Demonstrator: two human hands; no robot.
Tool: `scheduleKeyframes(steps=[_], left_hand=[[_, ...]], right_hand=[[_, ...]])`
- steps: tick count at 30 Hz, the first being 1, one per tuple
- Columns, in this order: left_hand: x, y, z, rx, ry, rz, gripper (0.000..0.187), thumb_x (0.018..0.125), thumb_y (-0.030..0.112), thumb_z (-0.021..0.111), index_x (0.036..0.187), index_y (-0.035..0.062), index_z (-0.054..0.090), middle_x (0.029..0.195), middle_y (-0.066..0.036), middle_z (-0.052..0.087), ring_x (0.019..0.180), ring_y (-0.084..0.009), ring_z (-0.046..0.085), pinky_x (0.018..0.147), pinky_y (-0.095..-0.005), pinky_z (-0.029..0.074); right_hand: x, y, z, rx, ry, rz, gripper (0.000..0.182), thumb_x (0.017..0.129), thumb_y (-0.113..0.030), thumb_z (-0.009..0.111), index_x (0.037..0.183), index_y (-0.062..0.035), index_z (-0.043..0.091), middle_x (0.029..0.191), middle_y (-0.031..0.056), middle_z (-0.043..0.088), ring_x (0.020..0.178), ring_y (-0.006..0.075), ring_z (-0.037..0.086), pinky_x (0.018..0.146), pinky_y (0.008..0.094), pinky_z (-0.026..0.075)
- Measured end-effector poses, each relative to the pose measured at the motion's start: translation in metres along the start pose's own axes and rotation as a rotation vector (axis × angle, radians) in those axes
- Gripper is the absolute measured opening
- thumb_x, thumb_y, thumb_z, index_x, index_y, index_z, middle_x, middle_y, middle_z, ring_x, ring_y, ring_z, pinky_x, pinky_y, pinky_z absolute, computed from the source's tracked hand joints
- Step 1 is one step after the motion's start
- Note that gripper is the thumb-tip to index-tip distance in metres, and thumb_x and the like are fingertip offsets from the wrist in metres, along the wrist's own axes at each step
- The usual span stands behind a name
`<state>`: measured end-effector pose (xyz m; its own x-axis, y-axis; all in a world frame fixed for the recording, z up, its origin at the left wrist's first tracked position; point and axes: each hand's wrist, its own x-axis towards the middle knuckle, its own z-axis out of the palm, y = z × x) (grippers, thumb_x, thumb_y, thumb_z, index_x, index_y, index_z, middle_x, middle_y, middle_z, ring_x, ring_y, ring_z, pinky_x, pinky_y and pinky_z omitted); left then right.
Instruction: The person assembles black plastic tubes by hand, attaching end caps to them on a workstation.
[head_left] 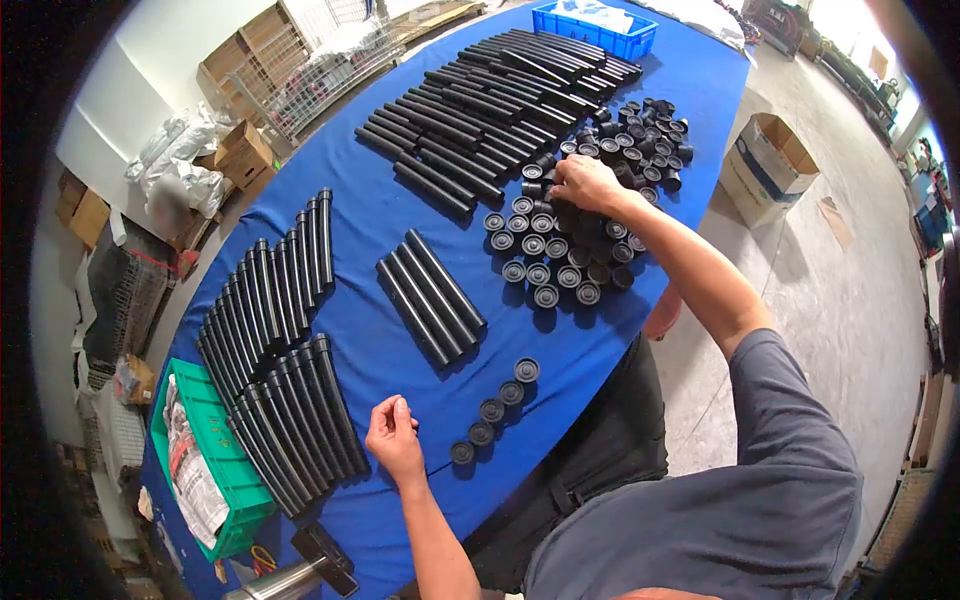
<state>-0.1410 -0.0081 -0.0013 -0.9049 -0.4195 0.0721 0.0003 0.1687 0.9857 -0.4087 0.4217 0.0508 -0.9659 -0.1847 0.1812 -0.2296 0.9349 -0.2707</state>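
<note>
Right hand [585, 183] reaches into cluster of black caps [560, 250] on blue table [360, 225], fingers curled down on caps at cluster's far edge; whether one is pinched, cannot tell. Left hand [393, 437] rests near table's front edge, fingers folded into loose fist, holding nothing visible. Short row of caps [493, 410] just beside left hand. Black tubes [430, 297] lie between hands; green crate [200, 455] at left.

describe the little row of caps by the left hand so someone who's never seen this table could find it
Start from the blue table and go to its near edge, where the left hand rests as a loose fist. Just right of it lies a short row of black caps, five in a slanting line. Unlike the big cluster of caps under the right hand, it stands alone.
</note>
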Motion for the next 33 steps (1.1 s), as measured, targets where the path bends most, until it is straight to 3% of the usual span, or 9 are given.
scheduleKeyframes(steps=[8,12,15,18,21,22,26,33], left_hand=[[0.0,0.001,0.0,0.001,0.005,-0.006,0.013,0.098,0.011,0.068,0.101,-0.001,0.069,0.077,0.001,0.063,0.063,-0.0047,0.055,0.053,-0.0198,0.042],[-0.001,0.002,0.002,0.017,0.009,-0.013,0.012,0.097,0.011,0.068,0.101,-0.001,0.069,0.077,0.001,0.063,0.063,-0.0046,0.055,0.053,-0.0199,0.042],[0.0,-0.001,0.0,0.025,0.009,-0.01,0.012,0.098,0.013,0.068,0.101,0.0013,0.069,0.078,0.001,0.063,0.062,-0.0043,0.056,0.052,-0.0193,0.042],[0.001,-0.003,-0.001,0.03,-0.003,0.008,0.012,0.099,0.014,0.067,0.102,0.0025,0.069,0.079,0.001,0.063,0.062,-0.0042,0.056,0.052,-0.0189,0.042],[0.0,-0.005,-0.002,0.033,-0.013,0.025,0.012,0.099,0.014,0.067,0.102,0.0026,0.069,0.079,0.001,0.063,0.062,-0.0042,0.056,0.052,-0.0189,0.042],[0.001,-0.005,-0.002,0.033,-0.019,0.037,0.012,0.099,0.014,0.067,0.102,0.0026,0.069,0.079,0.001,0.063,0.062,-0.0041,0.056,0.052,-0.0189,0.043],[0.001,-0.005,-0.003,0.031,-0.006,0.006,0.013,0.099,0.015,0.067,0.102,0.0026,0.069,0.079,0.001,0.063,0.062,-0.004,0.056,0.052,-0.0189,0.042],[0.001,-0.005,-0.001,0.041,-0.011,0.014,0.013,0.099,0.015,0.067,0.101,0.0028,0.069,0.078,0.001,0.063,0.062,-0.0038,0.056,0.052,-0.0185,0.042]], right_hand=[[0.001,-0.005,-0.008,0.042,0.005,-0.04,0.022,0.082,-0.025,0.074,0.092,-0.0071,0.067,0.096,0.0141,0.066,0.102,0.0337,0.063,0.087,0.0443,0.051],[-0.001,-0.004,-0.004,-0.093,0.101,-0.21,0.015,0.081,-0.018,0.069,0.091,-0.0072,0.065,0.092,0.0118,0.063,0.098,0.0326,0.063,0.085,0.0438,0.052],[-0.001,-0.013,-0.007,-0.134,-0.022,-0.113,0.013,0.083,-0.017,0.067,0.09,-0.0073,0.065,0.096,0.0106,0.063,0.099,0.0315,0.063,0.085,0.0435,0.052],[-0.001,-0.018,-0.015,-0.149,0.03,-0.139,0.015,0.084,-0.013,0.063,0.096,-0.0089,0.069,0.099,0.0114,0.064,0.101,0.0338,0.064,0.086,0.0449,0.055],[0.0,-0.026,-0.021,0.033,0.033,-0.382,0.016,0.085,-0.011,0.062,0.098,-0.0117,0.072,0.102,0.0124,0.064,0.102,0.0344,0.064,0.087,0.0451,0.054],[0.0,-0.025,-0.02,-0.043,-0.009,-0.431,0.02,0.085,-0.009,0.062,0.102,-0.0135,0.072,0.103,0.0121,0.064,0.103,0.0341,0.064,0.086,0.0444,0.055],[0.0,-0.027,-0.016,-0.114,-0.176,-0.458,0.025,0.081,-0.01,0.072,0.106,-0.0123,0.069,0.104,0.0116,0.063,0.108,0.0335,0.063,0.09,0.0456,0.054],[-0.008,-0.025,-0.024,-0.052,-0.17,-0.414,0.023,0.082,-0.012,0.073,0.103,-0.0114,0.067,0.101,0.0118,0.062,0.106,0.0338,0.062,0.09,0.0454,0.053]])
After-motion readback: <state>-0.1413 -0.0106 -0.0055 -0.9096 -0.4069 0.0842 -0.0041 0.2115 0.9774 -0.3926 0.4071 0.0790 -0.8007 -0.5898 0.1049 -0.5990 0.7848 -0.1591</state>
